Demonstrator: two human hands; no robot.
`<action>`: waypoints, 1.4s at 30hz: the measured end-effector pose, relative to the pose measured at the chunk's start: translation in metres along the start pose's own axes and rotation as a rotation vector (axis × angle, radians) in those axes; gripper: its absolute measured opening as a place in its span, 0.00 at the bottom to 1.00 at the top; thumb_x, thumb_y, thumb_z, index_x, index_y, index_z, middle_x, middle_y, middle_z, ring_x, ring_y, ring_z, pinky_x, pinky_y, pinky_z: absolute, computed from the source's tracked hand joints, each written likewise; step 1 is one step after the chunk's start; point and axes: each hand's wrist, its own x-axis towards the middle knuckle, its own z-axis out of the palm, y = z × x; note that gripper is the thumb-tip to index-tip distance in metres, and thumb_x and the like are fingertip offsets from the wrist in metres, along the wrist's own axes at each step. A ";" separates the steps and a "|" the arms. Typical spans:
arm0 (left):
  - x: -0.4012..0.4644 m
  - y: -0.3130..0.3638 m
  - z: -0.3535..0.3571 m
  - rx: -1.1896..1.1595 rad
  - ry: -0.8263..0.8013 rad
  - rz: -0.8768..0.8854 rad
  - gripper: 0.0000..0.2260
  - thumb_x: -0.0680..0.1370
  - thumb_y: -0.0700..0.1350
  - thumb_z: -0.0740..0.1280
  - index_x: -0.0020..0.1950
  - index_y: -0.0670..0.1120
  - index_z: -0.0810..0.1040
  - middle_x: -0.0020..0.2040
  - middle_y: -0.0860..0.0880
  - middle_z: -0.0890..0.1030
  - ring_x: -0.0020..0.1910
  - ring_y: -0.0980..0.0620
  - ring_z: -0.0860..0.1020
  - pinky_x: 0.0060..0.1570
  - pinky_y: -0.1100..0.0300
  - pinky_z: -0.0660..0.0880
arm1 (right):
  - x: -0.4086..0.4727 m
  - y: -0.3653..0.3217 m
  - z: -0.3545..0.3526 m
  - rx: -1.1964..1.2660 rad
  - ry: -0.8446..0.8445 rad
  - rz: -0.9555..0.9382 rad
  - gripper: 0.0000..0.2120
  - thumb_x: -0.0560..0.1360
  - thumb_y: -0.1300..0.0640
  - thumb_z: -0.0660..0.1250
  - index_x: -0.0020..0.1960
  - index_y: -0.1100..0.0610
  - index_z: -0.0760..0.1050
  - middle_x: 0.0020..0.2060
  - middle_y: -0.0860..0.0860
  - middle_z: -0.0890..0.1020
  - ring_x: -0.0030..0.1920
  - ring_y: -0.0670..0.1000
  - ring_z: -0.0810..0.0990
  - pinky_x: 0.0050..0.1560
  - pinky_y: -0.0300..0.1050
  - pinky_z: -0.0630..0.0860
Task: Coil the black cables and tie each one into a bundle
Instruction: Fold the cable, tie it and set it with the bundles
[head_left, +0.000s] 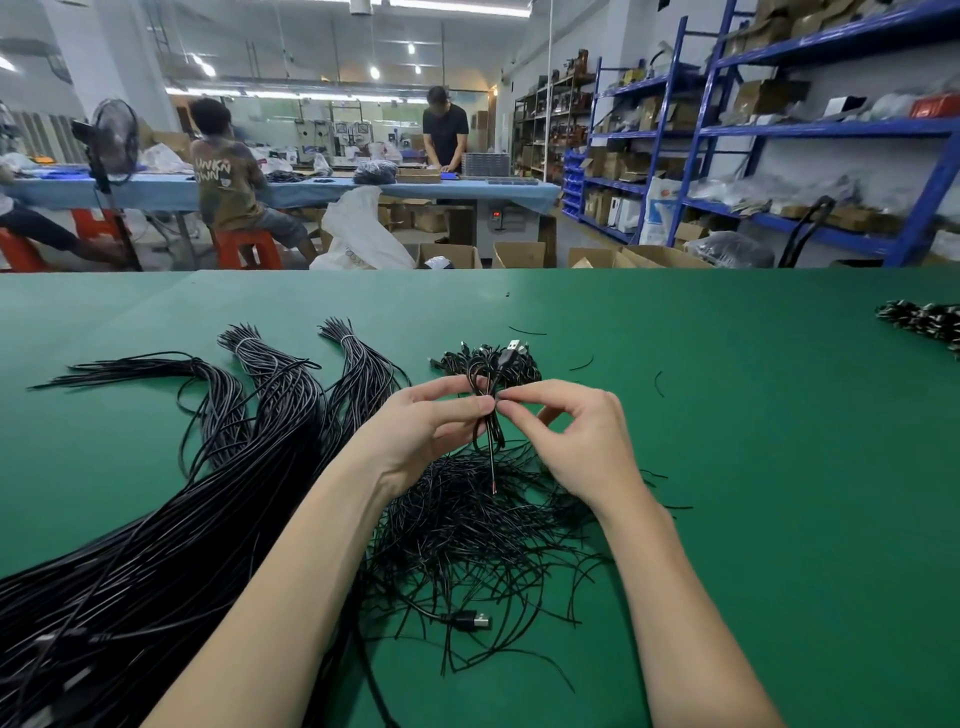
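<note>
My left hand (423, 431) pinches a coiled black USB cable (493, 371) at its waist, just above the green table. My right hand (571, 436) meets it there, thumb and forefinger nipped on a thin black tie at the same spot. The cable's USB plug (513, 347) points up and away; a loose end hangs down between my hands. Under my wrists lies a heap of black ties (467, 525). Behind my hands sits a small pile of tied cable bundles (457, 361).
Long sheaves of uncoiled black cables (171, 525) fan across the left of the green table (753, 467). A loose USB plug (470, 621) lies near the front. More bundles (924, 322) sit at the far right edge. People work at a distant blue table.
</note>
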 end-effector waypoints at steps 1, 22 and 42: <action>0.000 0.001 0.000 -0.012 0.009 0.005 0.16 0.64 0.38 0.76 0.51 0.43 0.84 0.47 0.43 0.86 0.38 0.53 0.83 0.44 0.65 0.82 | 0.001 0.000 0.001 -0.014 0.004 -0.009 0.08 0.73 0.40 0.71 0.47 0.41 0.86 0.42 0.33 0.85 0.37 0.45 0.81 0.41 0.39 0.79; 0.020 -0.026 -0.011 -0.103 0.306 0.119 0.09 0.73 0.34 0.75 0.52 0.40 0.82 0.47 0.42 0.85 0.40 0.53 0.84 0.45 0.65 0.81 | -0.006 0.007 0.024 0.117 -0.207 0.389 0.16 0.74 0.41 0.74 0.60 0.42 0.82 0.44 0.34 0.85 0.41 0.34 0.81 0.43 0.28 0.73; 0.085 -0.002 -0.003 0.044 0.351 -0.021 0.14 0.78 0.38 0.72 0.62 0.39 0.75 0.53 0.40 0.83 0.41 0.48 0.84 0.34 0.61 0.82 | -0.020 0.030 0.024 0.121 -0.039 0.488 0.05 0.79 0.50 0.69 0.45 0.45 0.82 0.38 0.39 0.86 0.40 0.44 0.84 0.50 0.46 0.81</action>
